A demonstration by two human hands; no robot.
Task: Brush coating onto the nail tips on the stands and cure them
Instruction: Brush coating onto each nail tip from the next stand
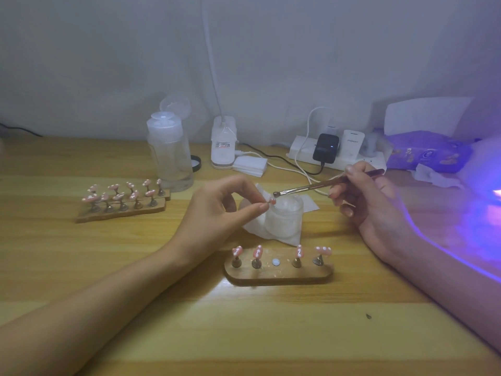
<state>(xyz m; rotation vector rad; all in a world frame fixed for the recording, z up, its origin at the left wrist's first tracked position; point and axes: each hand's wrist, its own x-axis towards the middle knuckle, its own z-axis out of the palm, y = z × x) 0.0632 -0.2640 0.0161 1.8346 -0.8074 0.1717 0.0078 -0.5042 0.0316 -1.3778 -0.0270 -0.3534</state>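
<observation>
My left hand (217,210) pinches a small stand with a pink nail tip (272,201) over a frosted glass jar (284,217). My right hand (363,196) grips a thin brush (311,187), its bristles just above and beside the held tip. In front of the jar lies a wooden holder (279,275) with several pink, white-dotted nail tips on metal stands and one bare white spot in the middle. A second pair of wooden holders (122,210) with several pink tips sits at the left.
A white tissue (252,226) lies under the jar. A clear pump bottle (169,153), a white lamp base (222,143), a power strip with chargers (336,153) and cables line the back. A curing lamp glowing violet (485,191) stands at the right, beside a purple tissue pack (425,151).
</observation>
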